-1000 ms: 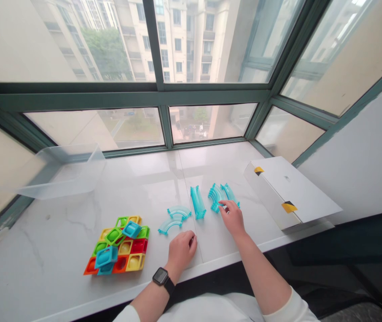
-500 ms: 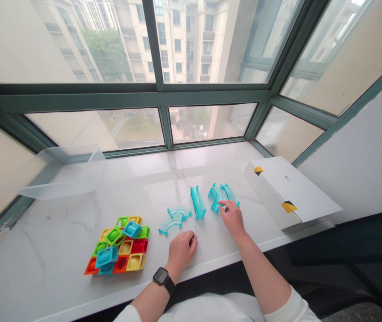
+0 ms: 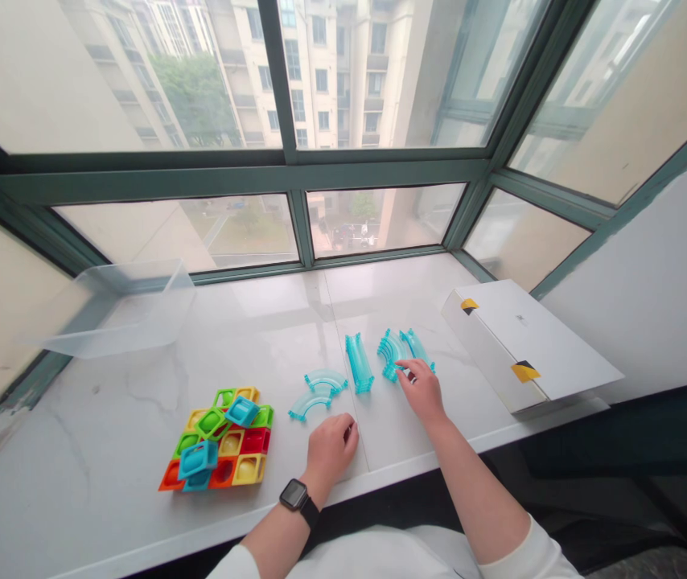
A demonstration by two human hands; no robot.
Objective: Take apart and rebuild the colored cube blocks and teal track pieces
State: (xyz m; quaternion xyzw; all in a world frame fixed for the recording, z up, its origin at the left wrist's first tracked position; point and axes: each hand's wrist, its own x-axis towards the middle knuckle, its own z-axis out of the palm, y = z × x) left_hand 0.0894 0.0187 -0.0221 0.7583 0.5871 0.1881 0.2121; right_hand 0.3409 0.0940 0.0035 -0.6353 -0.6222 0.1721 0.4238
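My left hand (image 3: 332, 447), with a black watch (image 3: 298, 500) at its wrist, rests loosely curled on the white counter (image 3: 247, 322). Nothing shows in its fingers. Just beyond it lie two clear turquoise curved track pieces (image 3: 310, 402), one behind the other. My right hand (image 3: 421, 392) has its fingers apart at the near end of a stack of curved track pieces (image 3: 389, 351). Whether the fingertips touch the stack I cannot tell. Straight track pieces (image 3: 359, 363) are stacked between my hands. More turquoise track (image 3: 417, 344) lies behind my right hand, partly hidden.
Colourful square blocks (image 3: 223, 438) with rounded hollows sit in a pile at the left. A clear plastic bin (image 3: 120, 310) stands at the back left. On the right is a white box (image 3: 536, 342) with black-and-yellow tape. Windows (image 3: 301, 170) border the counter's far side.
The whole view has shifted slightly. Both hands stay in nearly the same places beside the track pieces, and no piece has visibly moved.
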